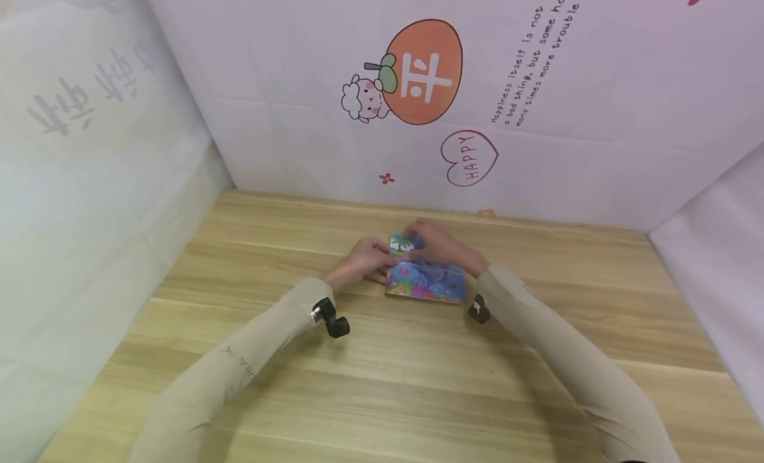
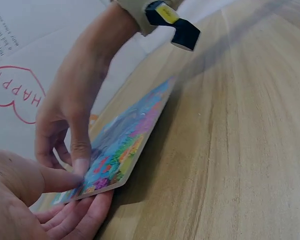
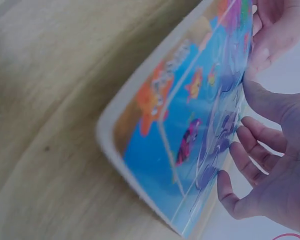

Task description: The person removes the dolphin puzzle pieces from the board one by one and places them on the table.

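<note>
A colourful puzzle board (image 1: 426,285) with a blue sea picture sits at the far middle of the table, its near edge lifted off the wood. My left hand (image 1: 367,257) pinches its left edge, thumb on the picture and fingers beneath, as the left wrist view shows. My right hand (image 1: 438,243) reaches over the far part of the board, thumb and fingertips touching its face. In the right wrist view, those fingers (image 3: 250,155) are spread and slightly bent. Curved cut lines and printed fish show there. Whether a loose piece lies under the fingertips is hidden.
Pale wood-grain table (image 1: 382,383) surrounds the board. A white printed sheet (image 1: 298,118) stands upright behind it, with more white sheeting at the left and right. Black camera mounts (image 1: 331,319) sit on both sleeves.
</note>
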A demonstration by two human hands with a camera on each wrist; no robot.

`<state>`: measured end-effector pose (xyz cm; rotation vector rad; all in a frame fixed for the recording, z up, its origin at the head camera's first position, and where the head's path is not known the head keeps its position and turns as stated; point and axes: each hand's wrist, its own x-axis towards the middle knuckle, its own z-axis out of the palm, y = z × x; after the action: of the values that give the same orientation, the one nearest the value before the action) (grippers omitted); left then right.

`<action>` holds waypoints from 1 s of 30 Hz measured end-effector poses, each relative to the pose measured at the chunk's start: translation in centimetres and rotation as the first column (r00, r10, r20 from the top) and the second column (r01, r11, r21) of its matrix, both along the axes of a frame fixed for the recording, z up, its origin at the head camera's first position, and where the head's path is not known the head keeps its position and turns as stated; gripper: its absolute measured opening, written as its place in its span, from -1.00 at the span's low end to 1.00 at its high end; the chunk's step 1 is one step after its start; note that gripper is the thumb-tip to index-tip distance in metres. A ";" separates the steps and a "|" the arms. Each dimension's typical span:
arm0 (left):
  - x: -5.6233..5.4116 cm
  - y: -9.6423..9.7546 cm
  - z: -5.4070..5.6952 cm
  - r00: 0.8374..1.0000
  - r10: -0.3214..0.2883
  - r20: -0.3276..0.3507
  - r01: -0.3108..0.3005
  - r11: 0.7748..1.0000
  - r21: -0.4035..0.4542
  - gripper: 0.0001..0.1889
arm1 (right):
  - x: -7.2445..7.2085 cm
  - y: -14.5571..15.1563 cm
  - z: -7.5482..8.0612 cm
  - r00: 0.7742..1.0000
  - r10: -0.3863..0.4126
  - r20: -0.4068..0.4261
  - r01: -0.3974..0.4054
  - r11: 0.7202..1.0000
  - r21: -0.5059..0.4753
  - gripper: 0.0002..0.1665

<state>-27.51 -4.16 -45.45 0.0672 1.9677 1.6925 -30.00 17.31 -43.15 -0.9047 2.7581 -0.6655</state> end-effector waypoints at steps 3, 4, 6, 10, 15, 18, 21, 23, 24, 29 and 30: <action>0.1 0.3 0.1 1.000 0.012 -0.017 -0.012 1.000 -0.019 -0.58 | 0.0 -0.3 0.2 1.000 -0.009 0.027 0.009 1.000 0.006 -0.36; 0.2 0.3 0.2 1.000 0.014 -0.017 -0.015 1.000 -0.019 -0.60 | 0.1 -0.4 0.3 0.999 -0.013 0.035 0.013 1.000 0.009 -0.36; 0.2 0.3 0.1 1.000 0.017 -0.019 -0.018 1.000 -0.026 -0.63 | 0.2 -0.7 0.4 0.999 -0.018 0.041 0.017 1.000 0.014 -0.38; 0.3 0.2 0.0 0.999 0.011 -0.039 -0.013 0.998 -0.057 -0.64 | 0.2 -1.1 0.5 0.998 -0.017 0.053 0.015 1.000 0.027 -0.40; 0.5 0.4 -0.1 0.998 0.003 -0.060 -0.009 0.994 -0.106 -0.62 | 0.1 -1.1 0.2 0.996 0.001 0.094 -0.002 1.000 0.006 -0.44; 0.5 0.5 -0.1 0.998 0.010 -0.065 -0.017 0.993 -0.115 -0.61 | -0.2 -1.0 0.2 0.991 0.009 0.137 -0.008 1.000 -0.011 -0.42; 0.5 0.7 -0.2 0.997 0.017 -0.070 -0.025 0.993 -0.114 -0.61 | -0.6 -0.9 0.3 0.987 0.016 0.161 -0.013 1.000 -0.020 -0.41; 0.4 0.8 -0.2 0.997 0.020 -0.072 -0.028 0.994 -0.110 -0.61 | -0.8 -0.9 0.3 0.985 0.008 0.174 -0.003 1.000 -0.027 -0.43; 0.4 0.8 -0.2 0.997 0.021 -0.072 -0.029 0.994 -0.108 -0.61 | -0.9 -0.8 0.3 0.984 0.007 0.176 -0.001 0.999 -0.032 -0.44; 0.4 0.8 0.0 0.996 0.022 -0.083 -0.031 0.994 -0.106 -0.61 | -1.1 -0.8 0.4 0.986 0.014 0.165 -0.004 0.998 -0.058 -0.44; 0.4 0.8 0.0 0.996 0.020 -0.087 -0.029 0.994 -0.107 -0.61 | -1.1 -0.8 0.3 0.988 0.022 0.154 -0.014 0.998 -0.056 -0.45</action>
<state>-27.16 -3.32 -45.47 0.0774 2.1285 1.6192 -31.14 16.49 -42.82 -0.8497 2.6044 -0.7769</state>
